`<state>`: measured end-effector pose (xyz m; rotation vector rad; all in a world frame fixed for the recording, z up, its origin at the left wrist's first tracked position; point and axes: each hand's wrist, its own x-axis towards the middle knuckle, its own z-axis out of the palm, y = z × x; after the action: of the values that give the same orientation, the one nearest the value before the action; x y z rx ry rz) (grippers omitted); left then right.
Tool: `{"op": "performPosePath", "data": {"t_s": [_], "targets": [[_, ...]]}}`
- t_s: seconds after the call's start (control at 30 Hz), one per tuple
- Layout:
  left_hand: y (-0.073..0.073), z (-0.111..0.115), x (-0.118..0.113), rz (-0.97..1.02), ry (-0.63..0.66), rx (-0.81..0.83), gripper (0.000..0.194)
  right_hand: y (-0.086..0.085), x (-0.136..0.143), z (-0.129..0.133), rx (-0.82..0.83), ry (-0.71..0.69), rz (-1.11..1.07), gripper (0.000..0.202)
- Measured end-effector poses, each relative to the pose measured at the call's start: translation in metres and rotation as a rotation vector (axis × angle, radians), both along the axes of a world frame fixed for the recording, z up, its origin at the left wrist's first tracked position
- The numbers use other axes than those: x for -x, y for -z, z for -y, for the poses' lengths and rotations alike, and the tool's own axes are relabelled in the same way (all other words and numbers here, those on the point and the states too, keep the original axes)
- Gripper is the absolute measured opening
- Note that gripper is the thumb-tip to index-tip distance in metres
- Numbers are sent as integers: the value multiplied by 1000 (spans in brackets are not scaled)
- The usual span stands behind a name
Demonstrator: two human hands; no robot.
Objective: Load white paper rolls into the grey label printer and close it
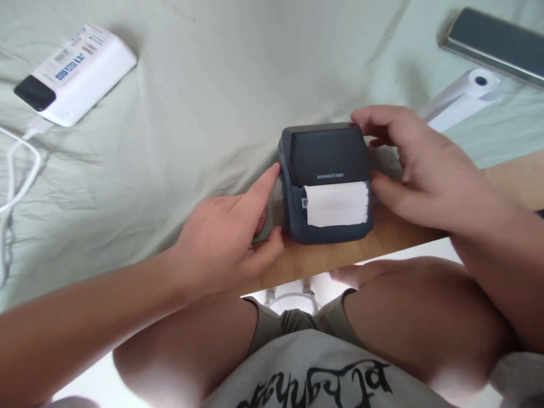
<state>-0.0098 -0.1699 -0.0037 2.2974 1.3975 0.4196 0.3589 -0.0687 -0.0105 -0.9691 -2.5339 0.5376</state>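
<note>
A dark blue label printer with a black lid lettered NIIMBOT sits near the front edge of the surface. A strip of white paper sticks out of its front slot. My left hand is at the printer's left side, index fingertip against the casing and thumb low by its corner. On the other side, my right hand has its fingers at the top right corner and its thumb against the right side. The two hands hold the printer between them.
A pale green cloth covers most of the table, with a bare wooden edge in front. At upper left lies a white power bank with a white cable. A white paper roll and a dark phone-like slab lie upper right.
</note>
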Motion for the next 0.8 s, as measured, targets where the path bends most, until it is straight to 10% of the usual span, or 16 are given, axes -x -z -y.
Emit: {"op": "performPosePath", "data": {"t_s": [0.33,0.8], "targets": [[-6,4,0,-11,28,-244,72,10,2,-1,-5,-41,46,96],[11,0,6,-29,108,-114,108,8,5,3,-57,-42,99,100]]}}
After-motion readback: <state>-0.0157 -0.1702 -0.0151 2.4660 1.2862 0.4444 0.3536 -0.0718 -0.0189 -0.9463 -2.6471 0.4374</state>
